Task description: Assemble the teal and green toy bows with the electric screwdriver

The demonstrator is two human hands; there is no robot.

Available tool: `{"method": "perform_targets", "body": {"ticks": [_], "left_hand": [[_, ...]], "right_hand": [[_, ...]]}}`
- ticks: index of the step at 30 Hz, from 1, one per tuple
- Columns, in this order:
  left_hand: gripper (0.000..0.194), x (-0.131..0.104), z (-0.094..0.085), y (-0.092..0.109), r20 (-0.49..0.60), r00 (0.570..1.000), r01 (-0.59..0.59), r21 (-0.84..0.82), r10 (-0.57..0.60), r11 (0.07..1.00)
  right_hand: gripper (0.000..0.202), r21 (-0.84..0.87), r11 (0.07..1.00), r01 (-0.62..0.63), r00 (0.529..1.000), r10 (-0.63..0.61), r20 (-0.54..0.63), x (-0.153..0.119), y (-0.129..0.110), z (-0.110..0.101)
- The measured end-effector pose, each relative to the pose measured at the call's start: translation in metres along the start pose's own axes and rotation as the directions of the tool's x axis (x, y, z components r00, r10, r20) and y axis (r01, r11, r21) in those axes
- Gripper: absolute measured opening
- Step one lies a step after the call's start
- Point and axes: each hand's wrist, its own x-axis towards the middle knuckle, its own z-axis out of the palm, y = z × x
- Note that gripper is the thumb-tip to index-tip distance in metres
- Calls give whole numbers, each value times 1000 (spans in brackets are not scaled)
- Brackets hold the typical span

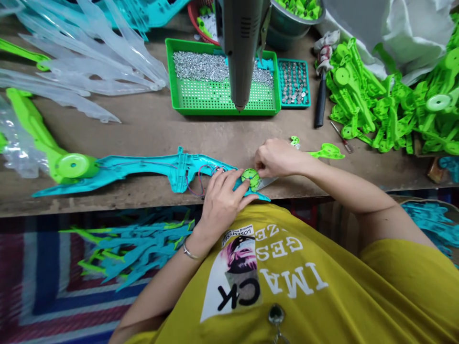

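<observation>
A long blue plastic part (143,169) lies along the table's front edge, with thin red and dark wires running over it. My left hand (223,195) rests on its right end, fingers spread over the part and touching a round green piece (250,178). My right hand (274,157) is closed at the right rim of that round piece, fingertips pinched together; what they hold is too small to name. A translucent piece (267,181) shows partly beneath my right hand. At the blue part's left end sits a green part (73,165) with a round hub.
A green tray (224,112) of small screws and a blue tray (309,102) of metal discs stand ahead, under a hanging grey tool (241,57). Translucent parts (103,71) lie left. A black-handled tool (320,102), screwdriver (346,143) and green pile (376,105) lie right.
</observation>
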Motion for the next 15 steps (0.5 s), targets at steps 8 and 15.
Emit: {"method": "perform_targets", "body": {"ticks": [8,15], "left_hand": [[34,1,-4,-1,3,1000,0,-42,0,999],[28,5,2,6,-85,995,59,13,-58,998]], "right_hand": [[20,288,957,-11,966,85,-244,-44,41,-20],[21,483,773,-411,755,586,-295,-75,95,20]]}}
